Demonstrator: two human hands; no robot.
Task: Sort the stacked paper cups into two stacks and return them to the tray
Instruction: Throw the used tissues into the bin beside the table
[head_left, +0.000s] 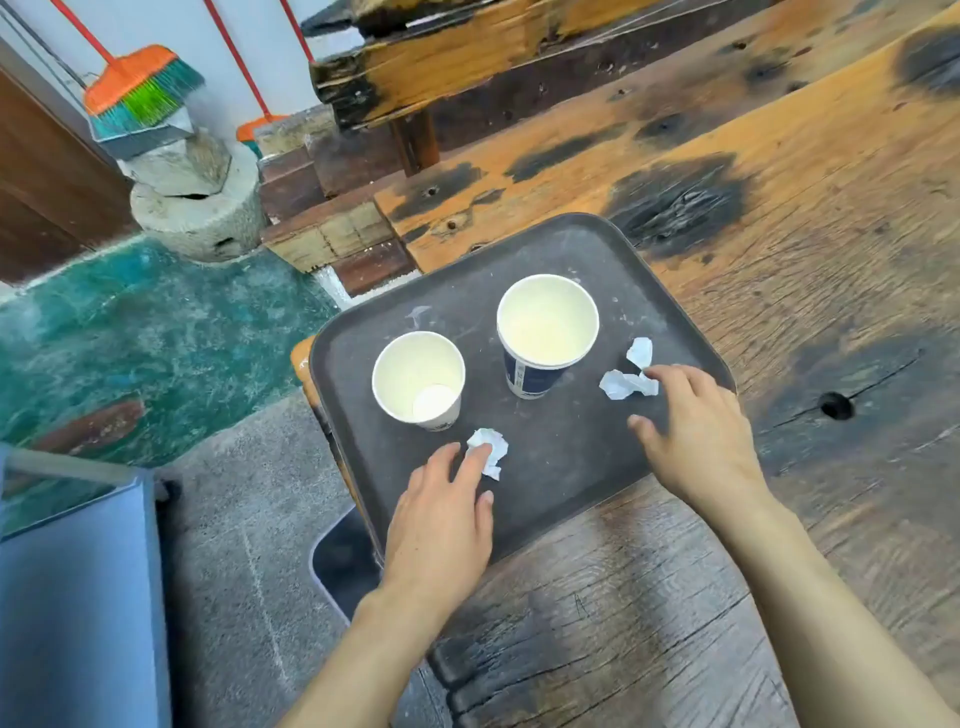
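Note:
A dark grey tray (561, 457) lies on the left end of a worn wooden table, overhanging its edge. Two paper cup stacks stand upright on it: a white one (418, 379) at the left and a taller one with a dark blue band (545, 335) at the middle. My left hand (441, 514) rests on the tray's near edge, fingertips touching a crumpled white paper (487, 451). My right hand (696, 431) is spread over the tray's right side, its fingertips on another crumpled paper (628, 379). Neither hand grips a cup.
The wooden table (779, 260) stretches right and back, with a heavy timber beam (467, 57) beyond it. To the left are a green floor, a stone block (197, 208), brooms (140, 88) and a blue-grey bin (78, 597).

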